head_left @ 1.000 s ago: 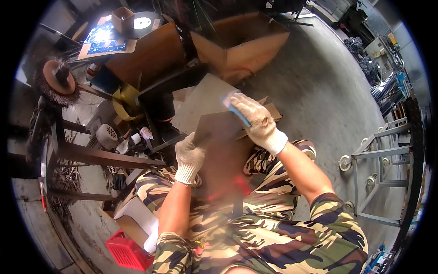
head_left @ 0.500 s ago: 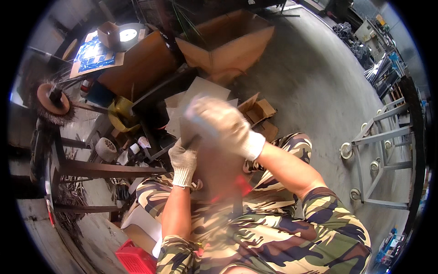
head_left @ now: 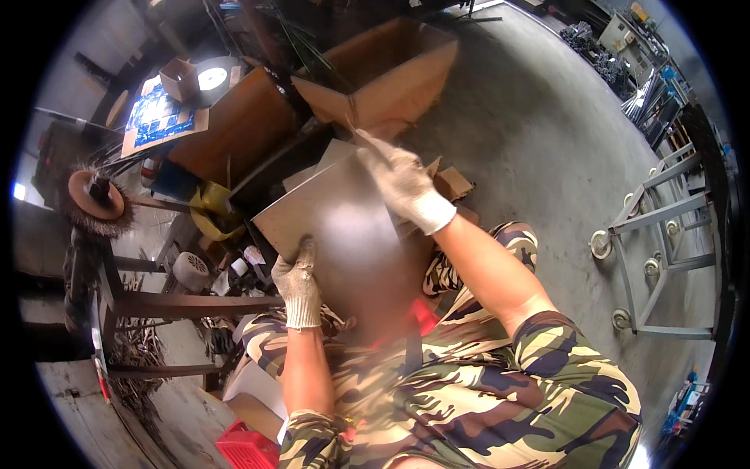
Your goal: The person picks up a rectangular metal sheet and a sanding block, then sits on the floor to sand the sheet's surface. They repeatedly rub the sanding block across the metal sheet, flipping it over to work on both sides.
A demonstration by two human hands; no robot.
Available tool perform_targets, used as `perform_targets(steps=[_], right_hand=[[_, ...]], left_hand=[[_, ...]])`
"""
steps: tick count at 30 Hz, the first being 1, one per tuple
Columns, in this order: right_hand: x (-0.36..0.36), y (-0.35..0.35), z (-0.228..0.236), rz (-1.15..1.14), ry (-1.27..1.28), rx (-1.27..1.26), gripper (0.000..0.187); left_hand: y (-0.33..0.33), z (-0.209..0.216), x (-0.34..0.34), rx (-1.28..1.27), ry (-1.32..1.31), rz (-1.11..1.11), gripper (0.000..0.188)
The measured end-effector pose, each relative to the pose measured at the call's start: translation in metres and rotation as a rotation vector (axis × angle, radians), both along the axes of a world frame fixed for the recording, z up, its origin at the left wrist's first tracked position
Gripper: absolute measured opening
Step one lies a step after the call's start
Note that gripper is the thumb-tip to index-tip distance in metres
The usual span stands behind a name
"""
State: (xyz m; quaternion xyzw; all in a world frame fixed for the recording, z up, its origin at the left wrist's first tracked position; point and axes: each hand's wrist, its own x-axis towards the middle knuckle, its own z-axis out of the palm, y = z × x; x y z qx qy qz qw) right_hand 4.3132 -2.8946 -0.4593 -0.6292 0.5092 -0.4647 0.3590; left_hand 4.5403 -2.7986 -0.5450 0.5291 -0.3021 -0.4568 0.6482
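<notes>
A smooth, shiny grey metal sheet (head_left: 324,207) is tilted in front of my body, above my lap. My left hand (head_left: 299,281), in a pale knitted work glove, grips its left edge with the thumb lying on the face. My right hand (head_left: 402,178), gloved alike, is at the upper right edge, its fingers around that side and partly hidden. Glare and blur cover the sheet's lower part. Beneath its top corner shows another pale flat sheet (head_left: 334,152).
A large open cardboard box (head_left: 391,98) stands ahead, a smaller torn box (head_left: 451,184) beside my right hand. At left are a round wire brush (head_left: 98,195), a dark frame (head_left: 195,304) and a yellow container (head_left: 212,211). A wheeled metal rack (head_left: 660,207) stands right; a red crate (head_left: 246,447) lies lower left.
My right hand, blurred over the middle before, has moved up and right to the sheet's edge. The sheet's face now shows more fully; my left hand has shifted slightly left.
</notes>
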Motion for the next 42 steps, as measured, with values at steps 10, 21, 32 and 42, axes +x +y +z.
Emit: perform_targets(steps=[10, 21, 32, 42], right_hand=[[-0.028, 0.117, -0.154, 0.15, 0.457, -0.047, 0.042], [-0.013, 0.098, -0.079, 0.081, -1.271, 0.659, 0.04], [-0.005, 0.105, -0.063, 0.065, -1.293, 0.756, 0.048], [-0.045, 0.054, -0.123, 0.264, -1.224, 0.91, 0.045]], left_hand=[[-0.034, 0.024, 0.024, 0.131, 0.218, 0.354, 0.038], [-0.035, 0.045, 0.037, 0.223, 0.604, 0.39, 0.055], [0.024, 0.1, 0.039, -0.645, -0.546, -0.063, 0.117], [-0.005, 0.202, 0.059, -0.684, -1.344, -0.587, 0.03]])
